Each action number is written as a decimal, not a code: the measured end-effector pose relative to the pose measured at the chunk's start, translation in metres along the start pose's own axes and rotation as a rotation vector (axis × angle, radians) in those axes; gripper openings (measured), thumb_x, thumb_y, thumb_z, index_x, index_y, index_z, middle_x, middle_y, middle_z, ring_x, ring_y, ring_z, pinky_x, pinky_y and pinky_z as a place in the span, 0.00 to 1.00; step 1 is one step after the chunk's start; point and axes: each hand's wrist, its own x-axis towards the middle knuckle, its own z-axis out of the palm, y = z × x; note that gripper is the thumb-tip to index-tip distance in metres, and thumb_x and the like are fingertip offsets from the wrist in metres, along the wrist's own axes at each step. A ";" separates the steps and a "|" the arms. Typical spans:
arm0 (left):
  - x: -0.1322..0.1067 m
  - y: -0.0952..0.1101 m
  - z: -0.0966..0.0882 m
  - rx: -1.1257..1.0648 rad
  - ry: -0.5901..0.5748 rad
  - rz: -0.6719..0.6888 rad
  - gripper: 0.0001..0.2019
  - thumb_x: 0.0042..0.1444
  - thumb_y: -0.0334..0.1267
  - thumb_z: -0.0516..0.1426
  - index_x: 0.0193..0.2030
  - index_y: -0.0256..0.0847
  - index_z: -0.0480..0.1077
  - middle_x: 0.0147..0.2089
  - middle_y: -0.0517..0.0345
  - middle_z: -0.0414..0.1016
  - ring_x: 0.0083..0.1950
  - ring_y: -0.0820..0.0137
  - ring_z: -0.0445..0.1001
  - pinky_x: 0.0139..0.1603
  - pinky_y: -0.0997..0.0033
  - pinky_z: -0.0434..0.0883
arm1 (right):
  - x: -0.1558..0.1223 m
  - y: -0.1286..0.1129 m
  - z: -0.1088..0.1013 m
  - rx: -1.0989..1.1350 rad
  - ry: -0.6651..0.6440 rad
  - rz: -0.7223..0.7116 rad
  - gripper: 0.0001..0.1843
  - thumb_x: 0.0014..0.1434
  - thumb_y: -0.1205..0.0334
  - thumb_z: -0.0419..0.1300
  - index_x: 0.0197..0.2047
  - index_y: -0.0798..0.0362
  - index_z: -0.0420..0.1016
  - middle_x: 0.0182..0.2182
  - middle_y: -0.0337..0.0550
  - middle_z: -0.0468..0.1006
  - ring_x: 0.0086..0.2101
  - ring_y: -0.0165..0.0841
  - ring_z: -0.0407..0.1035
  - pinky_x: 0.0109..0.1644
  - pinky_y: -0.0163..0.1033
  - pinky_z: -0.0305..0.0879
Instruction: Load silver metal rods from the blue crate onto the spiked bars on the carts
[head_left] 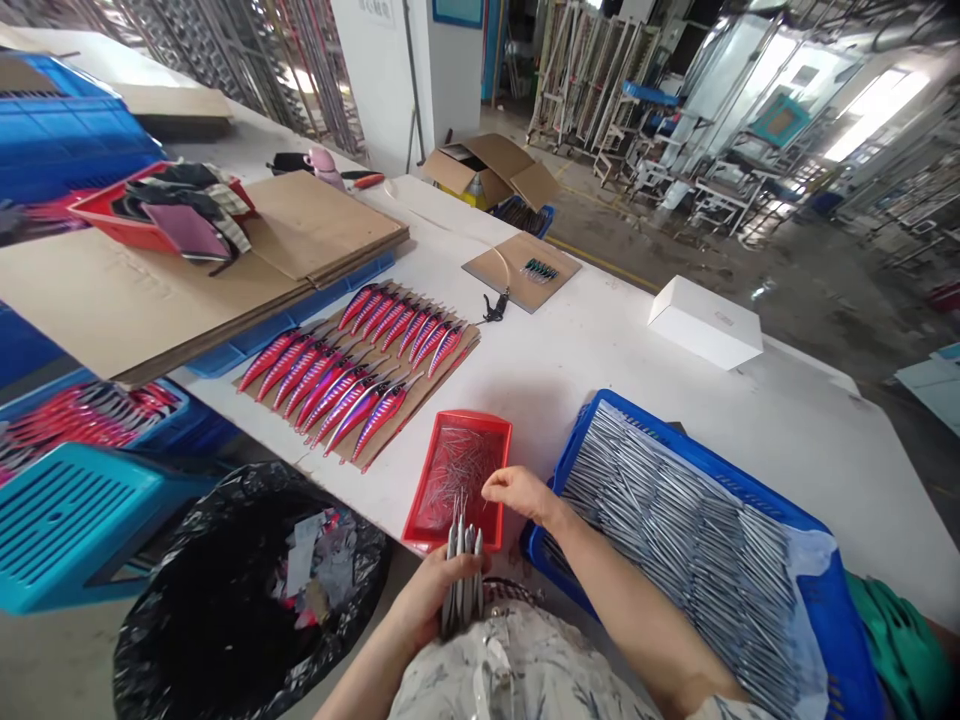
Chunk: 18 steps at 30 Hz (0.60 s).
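My left hand (444, 585) is closed around several silver-grey fishing lure blanks (466, 590), held upright close to my body. Thin wires stick up from the tops of some of them. Just beyond lies a red plastic tray (414, 505) with a loose heap of thin metal wires (459, 460) in it. Over the tray's right edge, the thumb and fingers of my right hand (521, 490) are pinched together; whatever is between them is too fine to make out. On the right, a blue crate (731, 480) holds rows of similar silver blanks (675, 520).
Pink and purple fishing lures (337, 390) lie in two rows on cardboard, left of the tray. A white box (705, 322) and a small cardboard sheet (534, 290) lie farther back. A black-lined bin (202, 600) stands below the table's left edge. Green cloth (900, 640) shows beside the crate.
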 end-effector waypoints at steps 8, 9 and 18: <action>-0.001 0.003 0.005 -0.014 0.012 0.007 0.07 0.41 0.30 0.59 0.31 0.34 0.69 0.23 0.58 0.72 0.21 0.73 0.69 0.26 0.71 0.67 | -0.010 0.000 0.028 0.109 -0.141 0.074 0.06 0.41 0.62 0.61 0.24 0.58 0.75 0.18 0.35 0.70 0.22 0.25 0.60 0.29 0.31 0.56; -0.001 0.003 0.005 -0.009 0.008 0.004 0.07 0.41 0.30 0.59 0.31 0.34 0.69 0.23 0.58 0.72 0.21 0.73 0.69 0.26 0.71 0.67 | -0.009 -0.001 0.027 0.105 -0.137 0.080 0.06 0.41 0.63 0.62 0.24 0.57 0.75 0.18 0.35 0.70 0.22 0.25 0.60 0.29 0.31 0.56; -0.003 0.007 0.009 0.002 -0.027 -0.006 0.07 0.40 0.30 0.59 0.30 0.34 0.69 0.23 0.58 0.72 0.22 0.72 0.70 0.26 0.71 0.68 | -0.014 0.000 0.029 0.241 -0.178 0.053 0.04 0.41 0.64 0.60 0.21 0.57 0.71 0.18 0.34 0.68 0.22 0.25 0.59 0.29 0.31 0.56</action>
